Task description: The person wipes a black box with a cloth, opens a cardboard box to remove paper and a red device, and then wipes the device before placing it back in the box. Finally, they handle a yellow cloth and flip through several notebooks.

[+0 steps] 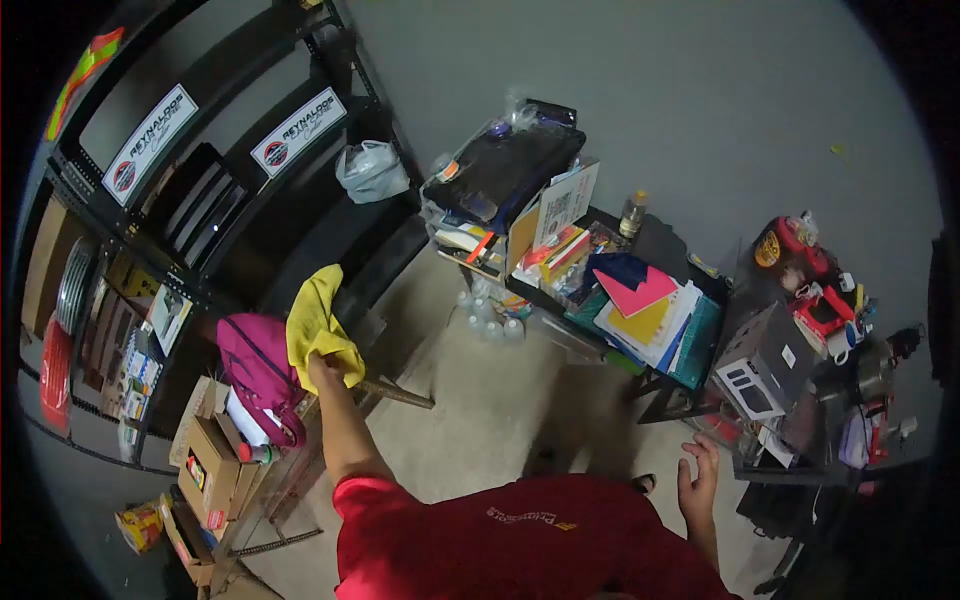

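Head view, concrete floor (480, 420), grey wall (680, 90), shelving (250, 210)

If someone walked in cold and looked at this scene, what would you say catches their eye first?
Most likely the yellow cloth, held up by the left hand at centre-left, just beside a pink bag on the boxes below the dark shelves. Next, the crowded table at right, with bright coloured paper stacked on it. The right hand hangs open near the table's lower edge.
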Demonstrator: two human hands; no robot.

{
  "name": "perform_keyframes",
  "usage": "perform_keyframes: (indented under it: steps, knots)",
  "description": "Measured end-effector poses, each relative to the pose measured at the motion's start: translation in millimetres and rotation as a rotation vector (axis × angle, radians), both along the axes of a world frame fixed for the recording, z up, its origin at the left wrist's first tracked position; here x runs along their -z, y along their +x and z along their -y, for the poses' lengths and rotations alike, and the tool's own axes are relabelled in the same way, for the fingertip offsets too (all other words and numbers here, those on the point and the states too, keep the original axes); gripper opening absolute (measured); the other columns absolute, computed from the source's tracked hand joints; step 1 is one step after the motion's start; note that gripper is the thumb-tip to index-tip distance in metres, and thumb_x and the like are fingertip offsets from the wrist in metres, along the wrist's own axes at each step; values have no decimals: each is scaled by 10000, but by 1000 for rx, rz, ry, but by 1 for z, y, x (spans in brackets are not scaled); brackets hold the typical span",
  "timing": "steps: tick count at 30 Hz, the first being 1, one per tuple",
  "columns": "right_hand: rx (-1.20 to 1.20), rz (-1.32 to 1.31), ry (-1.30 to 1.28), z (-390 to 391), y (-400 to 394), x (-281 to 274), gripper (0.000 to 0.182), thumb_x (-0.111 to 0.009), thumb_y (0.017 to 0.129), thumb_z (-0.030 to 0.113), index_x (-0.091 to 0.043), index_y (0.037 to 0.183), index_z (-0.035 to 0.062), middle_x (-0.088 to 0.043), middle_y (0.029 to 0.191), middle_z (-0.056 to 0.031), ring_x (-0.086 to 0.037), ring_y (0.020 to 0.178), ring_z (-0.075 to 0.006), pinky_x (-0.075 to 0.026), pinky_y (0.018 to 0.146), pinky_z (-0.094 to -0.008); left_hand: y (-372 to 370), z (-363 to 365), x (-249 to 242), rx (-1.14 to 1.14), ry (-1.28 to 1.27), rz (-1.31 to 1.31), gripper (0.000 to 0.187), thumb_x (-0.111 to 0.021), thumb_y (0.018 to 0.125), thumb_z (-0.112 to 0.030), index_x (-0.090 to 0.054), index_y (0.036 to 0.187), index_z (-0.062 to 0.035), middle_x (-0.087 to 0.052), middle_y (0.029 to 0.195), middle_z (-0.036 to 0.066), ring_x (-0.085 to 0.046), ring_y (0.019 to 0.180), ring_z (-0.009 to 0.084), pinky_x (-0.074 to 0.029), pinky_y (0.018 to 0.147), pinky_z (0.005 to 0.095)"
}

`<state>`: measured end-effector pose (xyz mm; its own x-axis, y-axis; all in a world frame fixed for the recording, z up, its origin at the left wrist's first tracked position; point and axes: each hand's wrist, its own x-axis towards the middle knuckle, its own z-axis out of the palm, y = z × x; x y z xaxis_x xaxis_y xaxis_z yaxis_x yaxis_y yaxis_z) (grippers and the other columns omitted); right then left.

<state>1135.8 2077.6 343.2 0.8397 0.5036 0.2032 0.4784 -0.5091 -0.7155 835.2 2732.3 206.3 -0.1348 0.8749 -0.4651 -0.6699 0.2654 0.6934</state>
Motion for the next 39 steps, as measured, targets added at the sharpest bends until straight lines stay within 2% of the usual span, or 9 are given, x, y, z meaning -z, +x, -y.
perform_keyframes:
  steps: [5, 13, 19, 23, 27, 29, 31, 33, 39]
  knots:
    - [-80, -19, -44, -20, 4, -9, 249, -526, 731, -15, -552, 973, 41, -456, 1148, -156, -425, 1087, -313, -336, 920, -368, 83, 84, -129, 124, 772, -743, 225, -438, 822, -133, -535, 973, 3, -577, 876, 75, -563, 727, 169, -453, 672, 288]
    - [-428, 130, -17, -89, 26, -66, 657, -686, 619, 29, -397, 1207, 82, -393, 1246, -156, -361, 1171, -327, -303, 962, -388, 178, 304, -232, 1635, 798, -719, 219, -521, 818, -204, -533, 941, -24, -552, 823, 62, -512, 791, 148, -414, 728, 303]
    - [-411, 204, -54, -39, 58, 22, 663, -717, 605, 133, -427, 1200, 87, -430, 1225, -145, -383, 1158, -299, -322, 932, -402, 258, 427, -225, 2190, 1077, -562, 176, -529, 837, -183, -543, 927, -32, -522, 832, -13, -466, 799, 79, -395, 718, 247]
    - [-138, -457, -101, 76, 57, 53, 425, -671, 700, 215, -537, 1070, 55, -580, 975, -116, -546, 921, -214, -418, 780, -325, 326, 480, -158, 1941, 883, -437, 367, -551, 829, -188, -470, 1120, 20, -564, 890, 47, -502, 857, 119, -396, 784, 257]
    - [144, -609, 63, 213, 46, 44, 207, -595, 791, 183, -599, 926, 27, -598, 932, -72, -567, 849, -181, -424, 775, -280, 370, 537, -87, 1746, 999, -587, 585, -566, 821, -201, -287, 1262, 61, -530, 1075, 124, -485, 1008, 191, -362, 881, 292]
    - [242, -758, 492, 265, 42, 43, 215, -585, 786, 138, -580, 963, 16, -592, 920, -52, -570, 847, -169, -443, 757, -285, 381, 574, -87, 1237, 1481, -768, 789, -684, 718, -271, -244, 1272, 77, -428, 1170, 229, -423, 1073, 307, -336, 913, 340]
    - [300, -784, 778, 292, 47, 20, 237, -567, 790, 126, -558, 997, 11, -588, 926, -60, -572, 844, -173, -454, 747, -293, 390, 600, -92, 1353, 1405, -806, 769, -649, 750, -252, -213, 1278, 98, -364, 1241, 232, -357, 1153, 318, -272, 973, 345]
    - [266, -725, 1114, 309, 66, -13, 334, -512, 806, 131, -476, 1110, -2, -576, 968, -87, -576, 848, -187, -480, 732, -317, 409, 613, -94, 1384, 776, -337, 662, -552, 825, -265, -226, 1280, 89, -330, 1282, 221, -327, 1188, 297, -264, 980, 347]
    - [59, -523, 968, 267, 138, -96, 385, -523, 790, 161, -475, 1126, -20, -563, 1007, -97, -559, 886, -169, -443, 775, -282, 454, 593, -104, 1100, 763, -325, 542, -319, 916, -362, -298, 1259, 57, -365, 1267, 191, -333, 1186, 250, -253, 980, 316]
